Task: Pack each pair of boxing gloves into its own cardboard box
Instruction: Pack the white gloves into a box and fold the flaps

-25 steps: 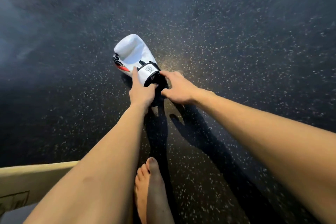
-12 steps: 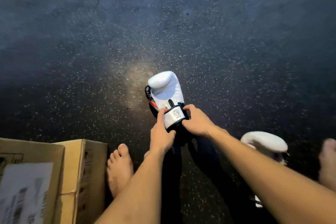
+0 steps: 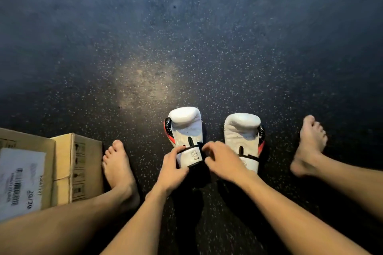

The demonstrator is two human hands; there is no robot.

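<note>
Two white boxing gloves with black and red trim lie palm up, side by side on the dark speckled floor. My left hand (image 3: 173, 168) grips the left glove (image 3: 185, 128) at its white cuff strap. Fingers of my right hand (image 3: 220, 160) pinch the same cuff from the right side. The right glove (image 3: 242, 132) rests untouched just right of my right hand, its cuff partly hidden behind my wrist. A closed cardboard box (image 3: 62, 157) with a white shipping label sits at the lower left.
My bare left foot (image 3: 118, 170) is planted beside the box, and my bare right foot (image 3: 308, 147) is right of the gloves. Dark speckled floor (image 3: 186, 47) stretches ahead of the gloves.
Both hands have drawn the left glove toward me across the floor until it lies beside the right glove. The view has tilted down, bringing box and feet into sight.
</note>
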